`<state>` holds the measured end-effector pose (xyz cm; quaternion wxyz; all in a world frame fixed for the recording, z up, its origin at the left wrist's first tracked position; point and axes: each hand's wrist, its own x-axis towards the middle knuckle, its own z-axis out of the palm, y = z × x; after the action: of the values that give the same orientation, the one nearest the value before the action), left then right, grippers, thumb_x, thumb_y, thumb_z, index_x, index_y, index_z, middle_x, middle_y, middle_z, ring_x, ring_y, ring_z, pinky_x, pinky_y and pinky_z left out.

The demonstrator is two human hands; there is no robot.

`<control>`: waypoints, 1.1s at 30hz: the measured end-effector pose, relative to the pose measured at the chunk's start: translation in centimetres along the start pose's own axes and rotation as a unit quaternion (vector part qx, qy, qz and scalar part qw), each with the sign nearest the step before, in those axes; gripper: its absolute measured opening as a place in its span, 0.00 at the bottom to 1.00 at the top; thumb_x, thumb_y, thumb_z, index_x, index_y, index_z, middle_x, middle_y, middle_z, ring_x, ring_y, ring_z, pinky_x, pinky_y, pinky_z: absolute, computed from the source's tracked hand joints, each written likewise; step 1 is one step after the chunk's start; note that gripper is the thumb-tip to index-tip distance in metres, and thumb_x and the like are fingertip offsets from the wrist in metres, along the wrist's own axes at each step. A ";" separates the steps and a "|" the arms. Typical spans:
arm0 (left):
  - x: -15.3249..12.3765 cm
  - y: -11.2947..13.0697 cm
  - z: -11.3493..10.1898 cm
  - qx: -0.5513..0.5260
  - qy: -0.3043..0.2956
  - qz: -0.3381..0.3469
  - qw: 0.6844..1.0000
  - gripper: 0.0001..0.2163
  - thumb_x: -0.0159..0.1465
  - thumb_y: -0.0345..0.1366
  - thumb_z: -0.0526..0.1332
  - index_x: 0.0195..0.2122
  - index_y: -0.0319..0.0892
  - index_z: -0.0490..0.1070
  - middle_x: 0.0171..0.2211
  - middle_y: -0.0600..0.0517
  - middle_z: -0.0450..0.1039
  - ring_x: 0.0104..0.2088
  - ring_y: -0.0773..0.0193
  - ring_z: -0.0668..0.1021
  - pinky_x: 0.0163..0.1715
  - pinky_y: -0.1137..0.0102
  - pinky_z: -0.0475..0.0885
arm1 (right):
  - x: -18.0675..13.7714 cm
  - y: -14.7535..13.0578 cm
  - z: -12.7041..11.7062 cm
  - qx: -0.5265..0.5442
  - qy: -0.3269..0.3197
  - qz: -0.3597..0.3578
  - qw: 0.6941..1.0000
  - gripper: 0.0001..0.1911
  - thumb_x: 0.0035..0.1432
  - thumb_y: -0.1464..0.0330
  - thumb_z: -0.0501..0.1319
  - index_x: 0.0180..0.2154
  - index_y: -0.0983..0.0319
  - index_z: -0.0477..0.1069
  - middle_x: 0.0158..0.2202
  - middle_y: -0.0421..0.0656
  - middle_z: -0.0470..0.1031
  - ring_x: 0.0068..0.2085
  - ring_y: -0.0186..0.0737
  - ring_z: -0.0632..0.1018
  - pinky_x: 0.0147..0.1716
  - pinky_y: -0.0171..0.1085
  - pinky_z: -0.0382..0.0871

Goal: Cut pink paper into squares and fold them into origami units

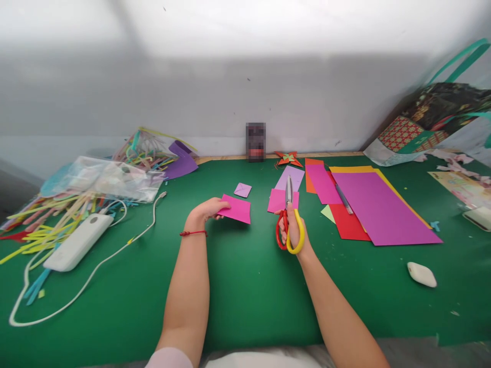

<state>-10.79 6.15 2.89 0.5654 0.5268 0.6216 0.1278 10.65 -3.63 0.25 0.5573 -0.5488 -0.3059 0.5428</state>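
Observation:
Between the thumb and fingers of my left hand (pixel 210 208) is a bright pink sheet of paper (pixel 238 209), pinched at its left edge. My right hand (pixel 296 232) grips a pair of scissors (pixel 289 191) with one red and one yellow handle loop. The blades look closed and point away from me, over another pink piece of paper (pixel 275 201). A lilac sheet (pixel 293 177) lies just behind that piece. Beyond the held sheet sits a small folded lilac paper square (pixel 243 190).
On the right lie a large purple sheet (pixel 383 204), red paper (pixel 351 227), a pen (pixel 344 199) and a white case (pixel 422 274). To the left are a white power bank (pixel 79 243), its cable (pixel 99 266) and paper strips (pixel 42 225). An orange paper pinwheel (pixel 288 158) rests at the back.

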 end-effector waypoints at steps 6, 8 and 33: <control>1.8 -0.7 0.5 -0.053 0.126 0.014 0.991 0.09 0.56 0.32 0.54 0.19 0.39 0.62 0.10 0.58 0.58 0.11 0.74 0.61 0.11 0.79 0.56 | 0.0 0.1 0.1 0.001 -0.002 0.000 1.000 0.26 0.49 0.44 0.52 0.25 0.62 0.66 0.10 0.30 0.55 0.07 0.26 0.57 0.04 0.27 0.52; 2.3 -0.7 0.7 -0.062 0.168 0.034 0.983 0.07 0.58 0.33 0.53 0.23 0.38 0.64 0.13 0.58 0.60 0.13 0.74 0.64 0.15 0.79 0.61 | -0.1 0.1 0.1 0.002 -0.001 -0.001 1.000 0.26 0.48 0.45 0.52 0.25 0.62 0.66 0.10 0.30 0.55 0.07 0.25 0.57 0.04 0.27 0.52; 2.4 0.7 13.6 0.420 0.106 0.419 0.798 0.17 0.60 0.34 0.57 0.50 0.37 0.63 0.54 0.39 0.63 0.53 0.55 0.68 0.51 0.62 0.64 | 0.6 -0.3 -0.7 0.085 0.067 -0.045 0.993 0.29 0.50 0.43 0.48 0.31 0.63 0.67 0.10 0.30 0.55 0.08 0.26 0.57 0.04 0.28 0.51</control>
<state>1.47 2.41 -2.39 0.1113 0.9046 0.3892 0.1336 11.56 -3.20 0.22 0.6452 -0.5199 -0.2452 0.5032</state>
